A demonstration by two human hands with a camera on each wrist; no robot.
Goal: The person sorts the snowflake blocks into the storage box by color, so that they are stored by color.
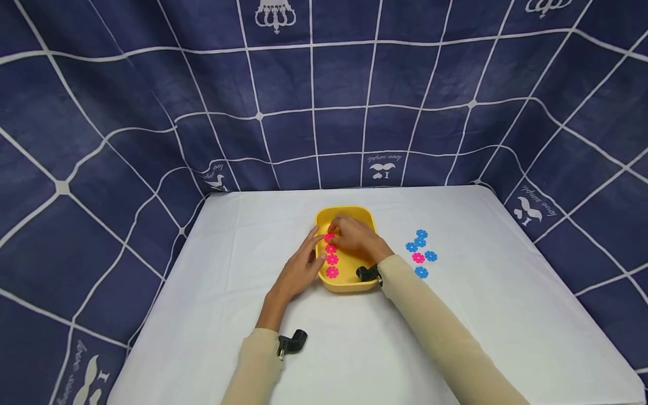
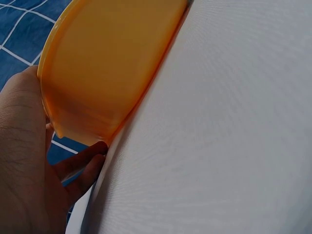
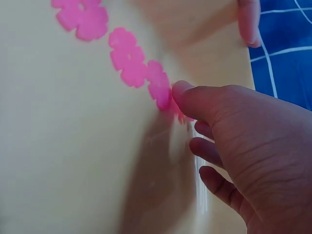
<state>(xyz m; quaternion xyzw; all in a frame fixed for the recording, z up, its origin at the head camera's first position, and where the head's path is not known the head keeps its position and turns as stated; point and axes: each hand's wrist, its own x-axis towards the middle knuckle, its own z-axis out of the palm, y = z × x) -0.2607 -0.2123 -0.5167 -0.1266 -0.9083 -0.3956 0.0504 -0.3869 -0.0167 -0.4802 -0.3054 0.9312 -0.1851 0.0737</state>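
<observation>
Pinching the far pink flower (image 1: 329, 237) between thumb and fingers, the right hand (image 1: 354, 234) reaches across the yellow tray (image 1: 348, 288) to its left wall. This flower sits at the far end of a line of four; the other three pink flowers (image 1: 332, 259) lie nearer the person, inside the tray along that same wall. The line runs parallel to the tray's long axis, which points away from the person. Whether the far flower touches its neighbour is hard to tell, since the thumb covers part of it.

The left hand (image 1: 298, 271) grips the tray's left side, thumb over the rim and some fingers against the outside, so it is close beside the line too.

What placement seems to turn on is the far flower's lie: just beyond its neighbour, in line with the wall. Right of the tray, on the white surface (image 1: 243, 247), lie a loose pink flower (image 1: 418, 257) and five blue flowers (image 1: 431, 256). From the right hand they are off to the right, and the right arm is the nearer one.
</observation>
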